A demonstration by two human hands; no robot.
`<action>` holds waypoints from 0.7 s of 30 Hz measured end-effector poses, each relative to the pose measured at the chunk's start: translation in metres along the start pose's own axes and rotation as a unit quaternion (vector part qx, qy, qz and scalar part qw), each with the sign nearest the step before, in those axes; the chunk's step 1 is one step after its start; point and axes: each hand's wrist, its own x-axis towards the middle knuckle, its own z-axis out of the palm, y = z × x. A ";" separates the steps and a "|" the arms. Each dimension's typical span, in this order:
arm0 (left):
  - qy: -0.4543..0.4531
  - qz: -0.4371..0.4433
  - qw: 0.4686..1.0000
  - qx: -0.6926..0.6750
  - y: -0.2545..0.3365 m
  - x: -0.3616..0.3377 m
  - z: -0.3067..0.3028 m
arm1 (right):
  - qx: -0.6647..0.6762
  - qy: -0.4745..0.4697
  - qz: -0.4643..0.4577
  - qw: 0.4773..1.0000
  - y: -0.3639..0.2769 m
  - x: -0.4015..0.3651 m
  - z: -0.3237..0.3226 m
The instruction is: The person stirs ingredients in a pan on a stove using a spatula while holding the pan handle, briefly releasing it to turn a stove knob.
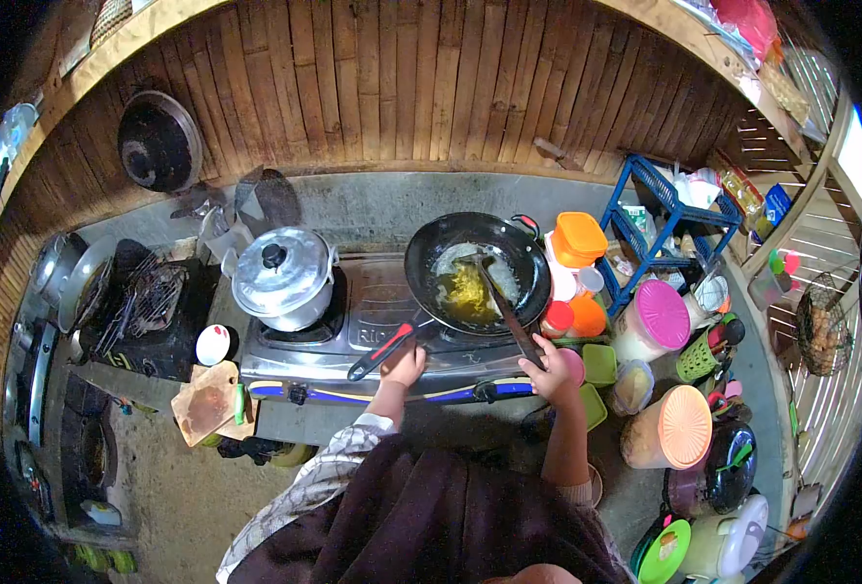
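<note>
A black wok (423, 255) sits on the right burner of the stove (368, 292). Yellow food (469, 290), perhaps egg, lies in bubbling oil inside it. My left hand (405, 366) is closed at the wok's black and red handle (382, 352), which partly hides the fingers. In my right hand (554, 373) is the dark handle of a spatula (507, 310). The spatula reaches down into the wok, its blade touching the yellow food.
On the left burner stands a lidded silver pot (283, 275). A cutting board (207, 404) with a green-handled knife (239, 405) lies front left. Right of the wok are an orange container (579, 239), several lidded tubs and a blue rack (635, 234).
</note>
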 end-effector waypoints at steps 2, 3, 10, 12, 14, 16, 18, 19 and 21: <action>0.000 -0.006 1.000 -0.007 0.002 0.000 -0.003 | 0.046 0.006 -0.175 0.983 0.026 0.015 0.003; 0.003 -0.005 1.000 -0.008 0.002 0.004 0.000 | 0.045 0.006 -0.177 0.983 0.026 0.022 0.000; -0.035 -0.015 0.999 -0.035 -0.001 0.002 0.002 | -0.128 0.138 -0.162 0.969 -0.026 -0.007 0.000; -0.027 -0.014 0.999 -0.036 -0.002 0.002 0.004 | -0.072 0.134 -0.132 0.979 -0.016 -0.001 0.000; -0.025 -0.014 0.999 -0.040 -0.002 0.002 0.004 | -0.049 0.145 -0.161 0.975 -0.003 0.006 0.000; -0.029 -0.013 0.999 -0.037 0.000 0.002 -0.001 | -0.062 0.138 -0.171 0.974 -0.001 0.006 0.000; -0.033 -0.013 0.999 -0.033 0.000 0.003 -0.002 | -0.075 0.130 -0.181 0.972 0.004 0.008 0.001; -0.042 -0.018 0.998 -0.036 0.000 0.004 -0.002 | -0.087 0.131 -0.188 0.970 0.009 0.008 0.001; -0.051 -0.023 0.998 -0.038 -0.001 0.004 -0.002 | -0.098 0.130 -0.195 0.967 0.003 0.004 0.002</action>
